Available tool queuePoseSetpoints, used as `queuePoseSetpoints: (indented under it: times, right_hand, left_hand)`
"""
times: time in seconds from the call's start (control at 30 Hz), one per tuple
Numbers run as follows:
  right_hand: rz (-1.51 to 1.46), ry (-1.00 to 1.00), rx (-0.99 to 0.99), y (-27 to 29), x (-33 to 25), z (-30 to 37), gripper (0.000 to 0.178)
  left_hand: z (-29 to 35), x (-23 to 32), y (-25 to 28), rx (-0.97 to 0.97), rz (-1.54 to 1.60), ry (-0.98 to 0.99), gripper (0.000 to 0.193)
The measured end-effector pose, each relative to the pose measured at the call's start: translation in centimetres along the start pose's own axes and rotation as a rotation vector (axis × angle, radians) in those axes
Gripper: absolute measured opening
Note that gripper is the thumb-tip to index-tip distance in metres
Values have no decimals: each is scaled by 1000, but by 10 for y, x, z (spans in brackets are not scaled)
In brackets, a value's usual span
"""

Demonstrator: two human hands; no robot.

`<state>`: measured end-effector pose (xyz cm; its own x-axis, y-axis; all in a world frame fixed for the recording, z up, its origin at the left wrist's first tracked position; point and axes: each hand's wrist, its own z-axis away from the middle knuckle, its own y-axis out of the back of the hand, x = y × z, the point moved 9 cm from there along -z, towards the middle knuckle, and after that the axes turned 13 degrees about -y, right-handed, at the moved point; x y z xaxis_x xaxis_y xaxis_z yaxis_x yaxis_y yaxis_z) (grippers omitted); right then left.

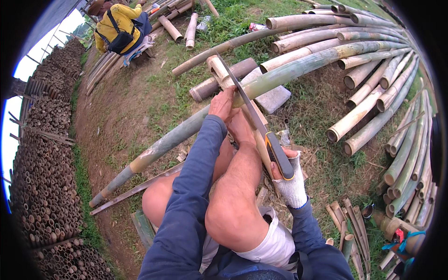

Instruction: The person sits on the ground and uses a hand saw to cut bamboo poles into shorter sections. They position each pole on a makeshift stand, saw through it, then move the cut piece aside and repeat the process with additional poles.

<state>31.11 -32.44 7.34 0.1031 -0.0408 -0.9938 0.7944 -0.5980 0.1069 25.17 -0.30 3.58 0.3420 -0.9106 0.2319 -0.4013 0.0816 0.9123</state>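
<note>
A long green bamboo pole (175, 135) runs slantwise across the view, from the lower left to the upper right. My bare left hand (222, 105) grips it near the middle, fingers curled and partly hidden. Just right of those fingers, the blade of a handsaw (247, 103) lies across the pole. My right hand (291, 179), in a white fingerless glove, is wrapped round the saw's black and yellow handle. Whether the teeth have entered the bamboo, I cannot tell. A bare foot (240, 126) rests beside my left hand, against a pale length of bamboo under the pole.
Cut bamboo poles (322, 46) fan out at the upper right. A pale stone block (271, 95) and a thick brown bamboo piece (205, 88) lie beyond my hands. Stacked bamboo (44, 186) lines the left. A person in yellow (116, 28) sits at the upper left.
</note>
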Motion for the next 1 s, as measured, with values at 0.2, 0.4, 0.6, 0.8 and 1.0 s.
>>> queuePoseSetpoints:
  times: [0.2,0.4,0.6,0.8,1.0]
  right_hand:
    - [-98,-48,-8,-5,7,-2,42]
    - [-12,-62,22,15,0,34,41]
    - [-29,41,-9,0,-3,-17,41]
    - [95,-50,12,31,16,38,41]
    - [-69,-124,-5,21,16,28,43]
  left_hand:
    - [0,-1,0,-8,-3,26,91]
    - [1,-2,-5,-26,-1,29,90]
    - [-2,6,-3,-28,-65,-33,93]
    - [-1,0,-6,-71,-32,17,91]
    - [2,4,-4,-14,-45,24,88]
